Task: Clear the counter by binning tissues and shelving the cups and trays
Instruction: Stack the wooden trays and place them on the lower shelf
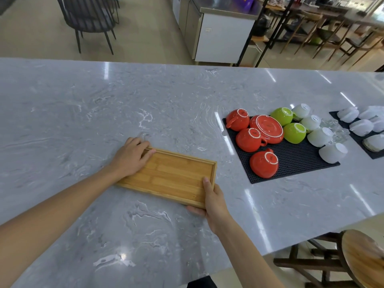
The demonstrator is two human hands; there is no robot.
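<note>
An empty bamboo tray [170, 175] lies on the grey marble counter [104, 111]. My left hand [131, 157] grips its far left end, fingers curled over the rim. My right hand [214, 201] holds the near right corner, thumb on top and fingers underneath. To the right, a black rubber mat [295, 161] carries upside-down cups: three red cups [262, 165], a red saucer [267, 128], two green cups [295, 133] and several white cups [332, 152]. No tissues are in sight.
A second black mat [374, 155] with several white cups sits at the far right edge. A wooden stool [361, 258] stands below the counter's near right corner. Beyond the counter are a dark chair [89, 19], a steel cabinet [220, 36] and black shelving [257, 34].
</note>
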